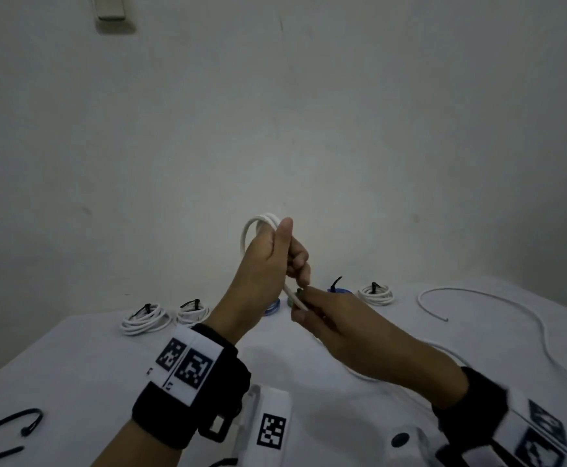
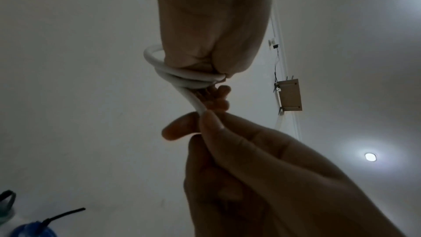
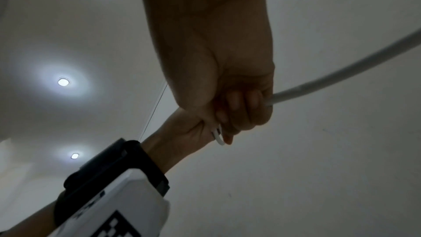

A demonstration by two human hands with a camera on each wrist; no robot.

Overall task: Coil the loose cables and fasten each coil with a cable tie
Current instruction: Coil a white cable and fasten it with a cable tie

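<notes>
The left hand [image 1: 268, 261] grips the white coil [image 1: 258, 224] above the worktop [image 1: 73, 365]; the right hand [image 1: 336, 325] pinches its cable [image 1: 294, 298] just below. Each new loop should probably match the others, with the tail [image 1: 511, 311] fed in slack.

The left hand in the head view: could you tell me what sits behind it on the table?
Behind the left hand, part of a blue coil shows beside the wrist. Whether it is tied cannot be seen; the hand covers the rest.

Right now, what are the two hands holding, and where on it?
Both hold one white cable. The left hand grips the loops already wound; the right hand pinches the straight run just below them.
</notes>
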